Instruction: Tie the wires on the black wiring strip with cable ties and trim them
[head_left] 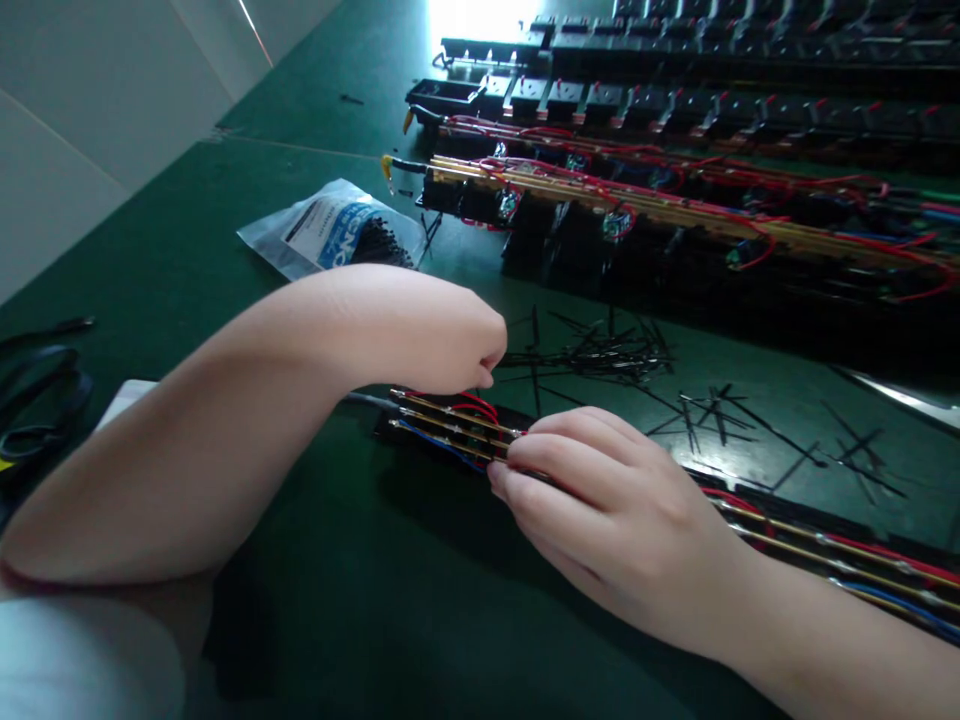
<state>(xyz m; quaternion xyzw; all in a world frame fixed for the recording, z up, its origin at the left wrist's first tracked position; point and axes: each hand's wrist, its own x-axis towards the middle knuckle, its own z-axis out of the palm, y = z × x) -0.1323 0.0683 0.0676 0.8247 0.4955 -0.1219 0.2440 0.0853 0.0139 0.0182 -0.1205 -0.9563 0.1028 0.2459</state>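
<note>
A long black power strip with brass bars and red and blue wires lies across the green table. My right hand grips it near its left end, thumb and fingers pressed together over the bars. Just above that end, my left hand is bent at the wrist with its fingers curled inward; whatever they pinch is hidden. Black cable ties lie in a loose pile close to the left fingertips, and more ties are scattered to the right.
Beyond my left arm is a clear plastic bag of black cable ties. Several similar wired strips and black socket housings fill the far right. Black cable lies coiled at the left edge.
</note>
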